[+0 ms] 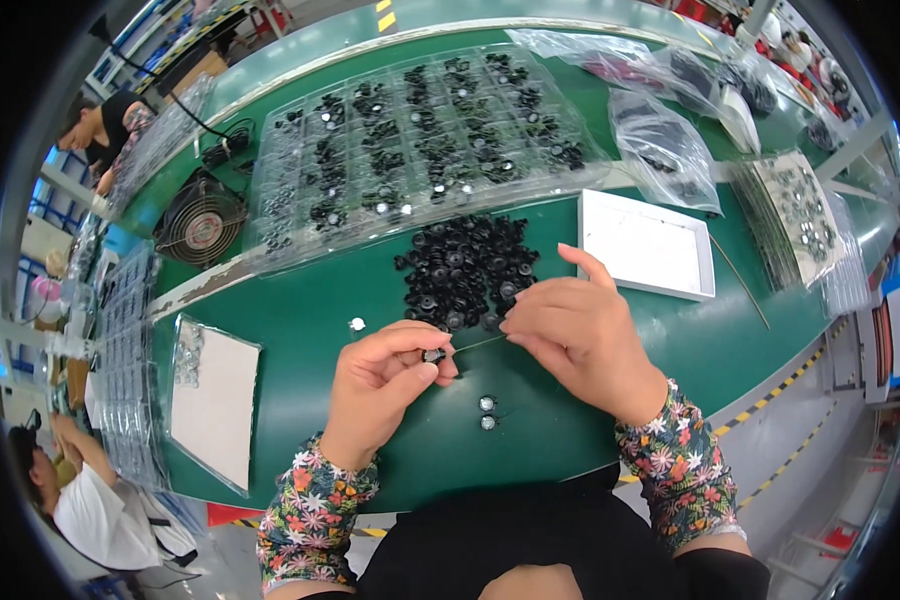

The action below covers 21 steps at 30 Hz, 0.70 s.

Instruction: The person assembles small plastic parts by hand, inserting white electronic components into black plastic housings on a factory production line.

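Note:
My left hand (380, 378) is closed, pinching a small black round part (433, 356) between thumb and fingers. My right hand (585, 335) is closed in a pinch on a thin pale stick (482, 345), whose far end points toward the part in my left hand. A heap of small black round parts (460, 270) lies just beyond both hands. Two similar parts with silvery tops (487, 411) sit on the green table below the stick. Left of the heap lies a small white piece (358, 324).
Behind the heap stands a large clear compartment tray (425, 195) of black parts. A white open box (645, 245) is at right, beside a thin rod (740, 282). A black fan (200, 215) and a bagged card (213, 405) are at left. Other people sit farther left.

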Tool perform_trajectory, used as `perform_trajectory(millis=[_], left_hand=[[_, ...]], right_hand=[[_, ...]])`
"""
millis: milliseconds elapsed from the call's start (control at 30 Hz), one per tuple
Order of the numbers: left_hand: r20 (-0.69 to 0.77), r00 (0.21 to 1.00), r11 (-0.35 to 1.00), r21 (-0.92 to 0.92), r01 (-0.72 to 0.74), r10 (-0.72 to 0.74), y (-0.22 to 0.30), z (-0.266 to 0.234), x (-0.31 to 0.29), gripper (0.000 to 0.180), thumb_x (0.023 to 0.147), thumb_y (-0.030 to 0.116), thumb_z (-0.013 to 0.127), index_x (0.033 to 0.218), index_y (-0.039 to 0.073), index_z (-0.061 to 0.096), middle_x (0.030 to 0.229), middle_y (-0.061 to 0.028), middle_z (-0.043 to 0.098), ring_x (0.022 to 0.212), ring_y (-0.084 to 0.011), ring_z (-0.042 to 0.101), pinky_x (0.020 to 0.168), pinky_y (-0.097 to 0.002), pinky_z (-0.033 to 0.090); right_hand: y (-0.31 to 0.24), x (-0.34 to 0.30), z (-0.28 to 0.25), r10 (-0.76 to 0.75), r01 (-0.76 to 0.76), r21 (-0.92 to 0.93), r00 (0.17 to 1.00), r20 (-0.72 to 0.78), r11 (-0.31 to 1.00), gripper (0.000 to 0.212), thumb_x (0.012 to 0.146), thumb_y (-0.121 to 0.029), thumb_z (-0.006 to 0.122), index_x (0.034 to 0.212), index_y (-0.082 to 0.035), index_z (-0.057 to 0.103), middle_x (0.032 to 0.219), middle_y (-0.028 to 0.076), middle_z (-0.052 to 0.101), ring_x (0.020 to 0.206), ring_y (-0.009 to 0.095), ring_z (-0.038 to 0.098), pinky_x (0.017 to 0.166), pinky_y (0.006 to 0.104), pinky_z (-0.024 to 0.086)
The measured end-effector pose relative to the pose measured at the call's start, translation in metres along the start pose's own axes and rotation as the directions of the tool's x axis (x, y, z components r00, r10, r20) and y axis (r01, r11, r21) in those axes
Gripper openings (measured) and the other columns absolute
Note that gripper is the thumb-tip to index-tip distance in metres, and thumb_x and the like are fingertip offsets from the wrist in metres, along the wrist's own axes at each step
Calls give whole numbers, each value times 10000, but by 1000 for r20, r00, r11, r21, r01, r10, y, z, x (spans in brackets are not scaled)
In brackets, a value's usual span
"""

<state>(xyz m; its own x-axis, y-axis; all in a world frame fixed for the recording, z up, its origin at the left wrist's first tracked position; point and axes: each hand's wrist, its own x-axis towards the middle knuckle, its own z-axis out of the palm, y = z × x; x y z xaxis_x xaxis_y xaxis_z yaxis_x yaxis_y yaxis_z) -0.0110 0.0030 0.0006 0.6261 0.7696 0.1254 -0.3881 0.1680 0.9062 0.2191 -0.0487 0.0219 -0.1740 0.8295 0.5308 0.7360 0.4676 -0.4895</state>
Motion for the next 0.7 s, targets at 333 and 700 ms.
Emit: perform_trajectory(millis=[333,700], left_hand=[[71,997,985,175,-16,3,-1,16,-3,280,818,-105,570,1080,-29,631,1051,-145,594,877,-206,618,772,-321,524],[94,994,653,749,-113,64,-8,26,-2,210,793,-33,660,998,11,679,960,-83,641,889,-164,617,758,-271,503]], right_hand=[[-2,-27,-9,112,-114,-42,993,-35,993,145,716,-44,757,824,-119,696,940,-2,684,925,179,652,1050,467,353],[6,-46,-17,169,-178,-251,984,-59,951,122,742,-61,722,849,-110,692,1005,19,650,981,218,612,1054,496,347]])
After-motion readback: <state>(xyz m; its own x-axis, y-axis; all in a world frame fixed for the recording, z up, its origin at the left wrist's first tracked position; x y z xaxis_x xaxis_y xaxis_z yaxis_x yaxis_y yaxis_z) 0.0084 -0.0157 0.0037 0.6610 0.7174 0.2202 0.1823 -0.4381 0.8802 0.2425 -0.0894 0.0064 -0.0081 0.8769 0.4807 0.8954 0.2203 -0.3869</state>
